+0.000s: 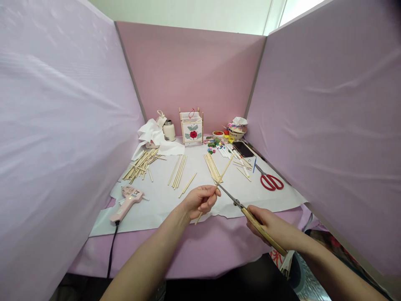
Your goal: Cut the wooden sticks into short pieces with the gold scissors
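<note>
Between the thumb and fingers of my left hand (202, 200) is a thin wooden stick (227, 168), slanting up to the right, its lower end showing below the hand. My right hand (271, 228) is closed around the gold-coloured handles of long shears (231, 197). Their slim silver blades point up and left, with the tips at the stick just above my left fingers. Whether the blades press on the stick is too small to tell. Just beyond lies a row of similar sticks (212, 166) on the white paper (163, 209).
A pink glue gun (128, 203) with a black cord lies left, below a stick pile (142, 165). More sticks (179, 172) lie mid-table. A lantern-like box (192, 131) stands at the back. Red-handled scissors (271, 182), a phone (243, 149) and markers (224, 151) lie right.
</note>
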Available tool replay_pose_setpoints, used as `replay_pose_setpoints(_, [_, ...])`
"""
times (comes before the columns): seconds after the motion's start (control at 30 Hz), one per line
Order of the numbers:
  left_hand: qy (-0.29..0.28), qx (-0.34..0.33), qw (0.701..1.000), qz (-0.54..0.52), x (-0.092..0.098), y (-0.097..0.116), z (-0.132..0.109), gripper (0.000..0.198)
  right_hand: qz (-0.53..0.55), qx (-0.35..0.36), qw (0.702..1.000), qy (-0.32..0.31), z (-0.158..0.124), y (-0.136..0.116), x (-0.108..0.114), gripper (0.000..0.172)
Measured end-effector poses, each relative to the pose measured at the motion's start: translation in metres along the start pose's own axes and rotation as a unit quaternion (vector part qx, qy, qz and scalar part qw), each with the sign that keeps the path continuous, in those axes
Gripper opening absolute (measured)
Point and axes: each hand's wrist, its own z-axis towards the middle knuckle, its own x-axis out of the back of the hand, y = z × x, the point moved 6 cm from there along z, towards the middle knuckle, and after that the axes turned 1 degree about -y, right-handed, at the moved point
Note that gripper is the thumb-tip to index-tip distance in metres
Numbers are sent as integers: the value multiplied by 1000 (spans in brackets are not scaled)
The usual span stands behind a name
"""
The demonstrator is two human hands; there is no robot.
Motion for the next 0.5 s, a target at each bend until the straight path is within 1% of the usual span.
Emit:
replay_pose_setpoints(0.03, [50, -27, 998, 40, 3, 2, 1, 27, -2, -10, 1000, 8, 2, 1, 0, 12])
replay_pose_setpoints(0.07, [108, -60, 988, 91, 7, 5, 1, 26, -6, -19, 1000, 16, 5, 3, -1, 12])
replay_pose_setpoints(0.1, [168, -95, 970, 146, 9, 8, 0, 24, -10, -26, 999, 24, 7, 4, -1, 12])
replay_pose_setpoints(0.13, [221, -129, 946, 200, 10, 11, -2, 21, -13, -29, 999, 29, 10, 4, -2, 12])
replay_pose_setpoints(0.17, [262, -155, 920, 249, 9, 14, -5, 18, -15, -31, 999, 32, 12, 4, -3, 12])
replay_pose_setpoints(0.2, [287, -174, 896, 290, 8, 16, -7, 15, -15, -32, 999, 33, 13, 4, -4, 12])
replay_pose_setpoints(0.23, [301, -187, 879, 320, 5, 17, -9, 14, -13, -32, 999, 33, 14, 3, -5, 12])
replay_pose_setpoints(0.27, [306, -195, 869, 337, 4, 18, -10, 16, -11, -33, 999, 31, 14, 3, -6, 13])
replay_pose_setpoints(0.3, [305, -197, 868, 339, 3, 19, -10, 17, -10, -33, 999, 27, 14, 2, -6, 13])
replay_pose_setpoints(0.33, [298, -193, 876, 325, 3, 19, -10, 19, -8, -34, 999, 23, 13, 2, -6, 14])
replay_pose_setpoints(0.4, [266, -164, 916, 253, 5, 17, -8, 20, -8, -31, 999, 19, 10, 4, -5, 14])
replay_pose_setpoints(0.43, [239, -141, 940, 199, 6, 15, -7, 21, -10, -26, 999, 20, 8, 5, -4, 14])
replay_pose_setpoints(0.5, [154, -80, 981, 82, 4, 9, -3, 23, -14, -7, 1000, 13, 3, 6, -1, 12])
